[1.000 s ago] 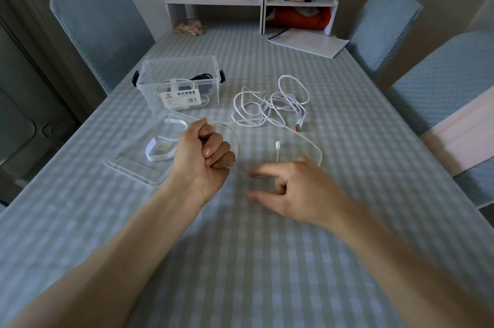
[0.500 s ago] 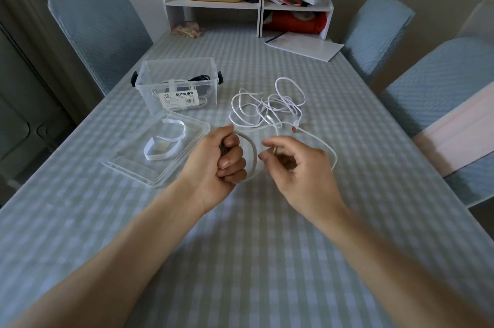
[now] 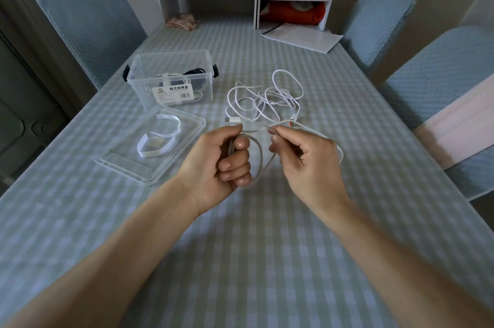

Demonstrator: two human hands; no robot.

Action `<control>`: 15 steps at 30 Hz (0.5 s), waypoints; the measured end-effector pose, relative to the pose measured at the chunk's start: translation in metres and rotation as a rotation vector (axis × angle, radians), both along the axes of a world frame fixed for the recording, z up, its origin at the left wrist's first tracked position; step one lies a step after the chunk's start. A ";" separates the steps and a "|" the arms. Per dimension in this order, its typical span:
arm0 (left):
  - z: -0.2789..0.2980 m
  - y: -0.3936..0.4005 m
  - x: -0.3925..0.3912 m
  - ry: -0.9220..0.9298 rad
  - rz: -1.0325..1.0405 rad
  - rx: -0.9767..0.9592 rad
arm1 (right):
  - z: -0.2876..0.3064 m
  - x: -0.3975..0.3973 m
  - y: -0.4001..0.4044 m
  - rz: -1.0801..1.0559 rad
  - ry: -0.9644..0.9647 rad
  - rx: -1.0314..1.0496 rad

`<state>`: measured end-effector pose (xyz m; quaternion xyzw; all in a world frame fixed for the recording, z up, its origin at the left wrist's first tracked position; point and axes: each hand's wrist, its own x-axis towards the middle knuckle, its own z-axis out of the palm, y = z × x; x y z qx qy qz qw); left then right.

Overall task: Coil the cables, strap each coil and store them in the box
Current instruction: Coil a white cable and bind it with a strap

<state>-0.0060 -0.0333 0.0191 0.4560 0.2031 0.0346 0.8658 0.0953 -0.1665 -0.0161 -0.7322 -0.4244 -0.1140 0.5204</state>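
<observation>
Table [image 3: 267, 247]: checked cloth under my hands.
Box [image 3: 171, 79]: clear, open, beyond my left fingers; lid [image 3: 149, 151] nearer.
Cable [image 3: 263, 159]: white loop between my hands, loose tangle beyond.
Left hand [image 3: 222, 162]: fingers curled around the loop.
Right hand [image 3: 307, 159]: fingers pinching the cable.

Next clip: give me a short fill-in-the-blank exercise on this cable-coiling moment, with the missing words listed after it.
1. The left hand grips a loop of the ____ cable.
2. The white fabric straps lie on the clear plastic ____, flat on the table.
3. The clear plastic storage box stands with its top ____.
4. The right hand ____ the same cable between thumb and fingers.

Missing words: white; lid; open; pinches
</observation>
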 end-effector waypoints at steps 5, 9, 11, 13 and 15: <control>0.001 0.000 -0.001 0.000 -0.009 0.017 | 0.001 0.009 -0.002 -0.034 0.025 0.025; -0.002 0.001 0.000 0.026 -0.027 -0.039 | -0.002 0.008 0.000 0.084 -0.053 -0.042; -0.003 0.002 0.000 0.018 -0.048 -0.111 | -0.004 0.006 0.002 0.141 -0.053 -0.050; -0.004 0.005 -0.001 0.001 -0.079 -0.181 | -0.004 0.005 0.003 0.190 -0.043 -0.041; -0.003 0.009 -0.003 -0.008 -0.125 -0.233 | -0.003 0.006 0.001 0.244 -0.034 -0.027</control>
